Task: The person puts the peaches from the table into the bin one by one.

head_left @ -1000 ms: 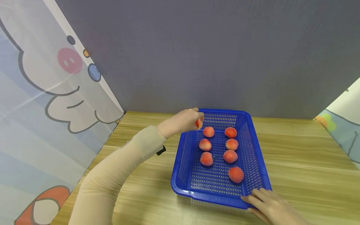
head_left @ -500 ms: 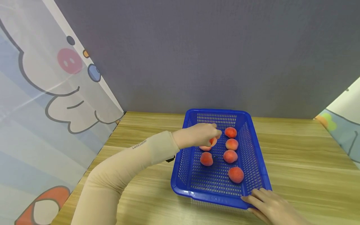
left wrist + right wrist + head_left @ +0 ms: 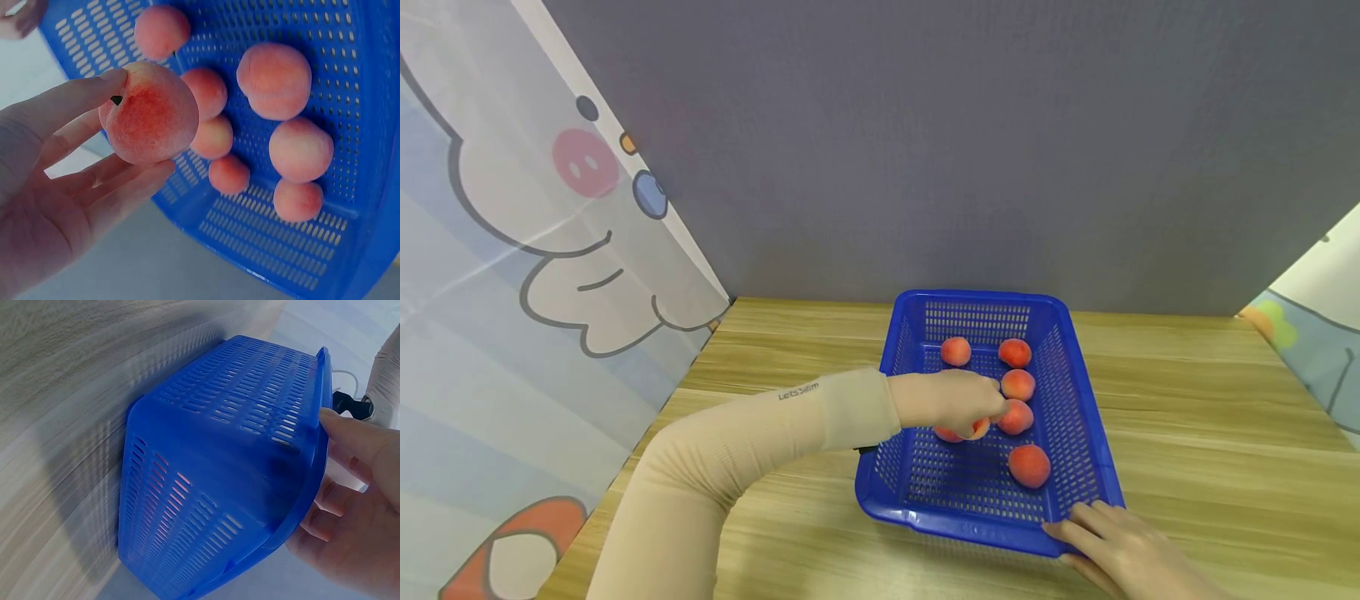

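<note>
My left hand [image 3: 958,402] is over the middle of a blue plastic basket [image 3: 970,535], its thumb and fingers gripping a red-orange peach [image 3: 153,115]. Below it in the basket lie several more peaches in two rows; the row on the right includes a peach [image 3: 1029,466] nearest the front. Part of the left row is hidden under the hand in the head view, but a peach [image 3: 956,351] at its back shows. At the front right corner, my right hand [image 3: 1112,546] holds the basket's rim, with the thumb [image 3: 334,422] on the outside and the fingers over the edge.
The basket stands on a wood-grain table [image 3: 1187,417]. A grey panel [image 3: 970,150] rises right behind it. Cartoon-printed sheets [image 3: 587,275] hang at the left and right sides.
My left hand has carried the peach from the basket's back left edge forward and right, over the middle. The peach at the back left shows again. My right hand stays on the rim.
</note>
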